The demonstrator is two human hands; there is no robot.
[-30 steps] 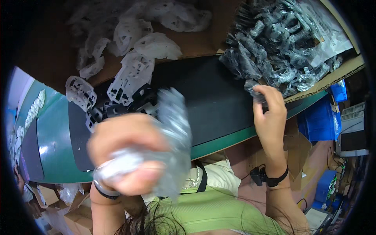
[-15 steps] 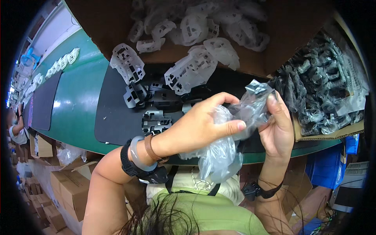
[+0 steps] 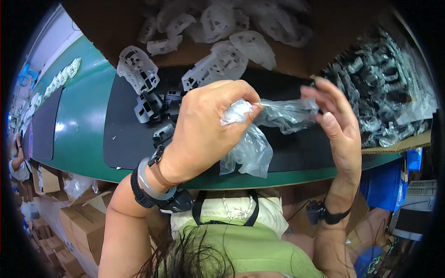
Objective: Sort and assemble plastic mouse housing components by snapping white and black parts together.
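A crumpled clear plastic bag (image 3: 252,150) is bunched in my left hand (image 3: 204,125), whose fingers are closed round it. Part of the bag hangs below that fist, and another stretch reaches across to the right. My right hand (image 3: 340,127) is at that far end, fingers curved and apart; whether they touch the plastic I cannot tell. Left of my left hand, black moulded plastic parts (image 3: 149,107) lie on a black mat (image 3: 125,139). Behind them are a white perforated shell (image 3: 138,69) and more white shells (image 3: 218,65).
A large cardboard box (image 3: 296,67) with many translucent white shells overhangs the far side. At the right, another carton (image 3: 394,144) is packed with dark bagged parts (image 3: 375,88). The green table (image 3: 88,111) extends left, towards a person (image 3: 19,162). Cardboard boxes (image 3: 83,227) stand below.
My left hand has turned and risen, bunching the bag in its fist. My right hand has shifted right and its fingers have spread. The bag is now stretched sideways between the hands.
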